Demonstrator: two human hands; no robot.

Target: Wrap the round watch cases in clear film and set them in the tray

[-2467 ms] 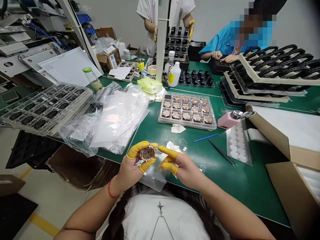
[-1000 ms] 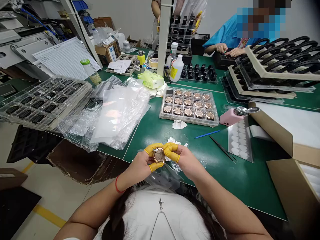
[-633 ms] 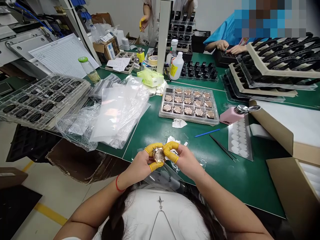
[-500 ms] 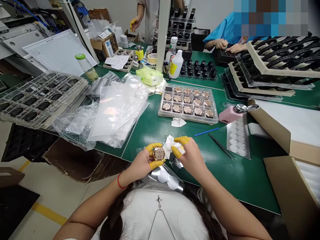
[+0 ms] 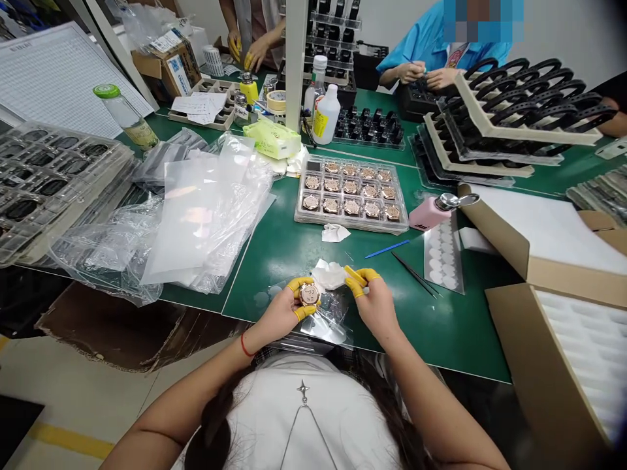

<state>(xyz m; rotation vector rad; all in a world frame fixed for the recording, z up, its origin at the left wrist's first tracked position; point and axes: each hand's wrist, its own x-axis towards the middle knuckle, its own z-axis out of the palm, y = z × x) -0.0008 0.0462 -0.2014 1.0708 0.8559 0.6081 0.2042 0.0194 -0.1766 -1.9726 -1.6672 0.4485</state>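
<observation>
Your left hand [image 5: 287, 308] pinches a round rose-gold watch case [image 5: 309, 294]; your right hand [image 5: 375, 301], at its 3 o'clock, pinches a white wipe [image 5: 327, 275].

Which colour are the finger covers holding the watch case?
Yellow finger covers, on the left hand holding the watch case; head view.

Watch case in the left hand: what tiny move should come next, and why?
Probably bring the white wipe down onto the watch case and rub its face. The left hand pinches the case face up, and the right hand pinches the wipe close beside it, seemingly not on it yet.
</observation>
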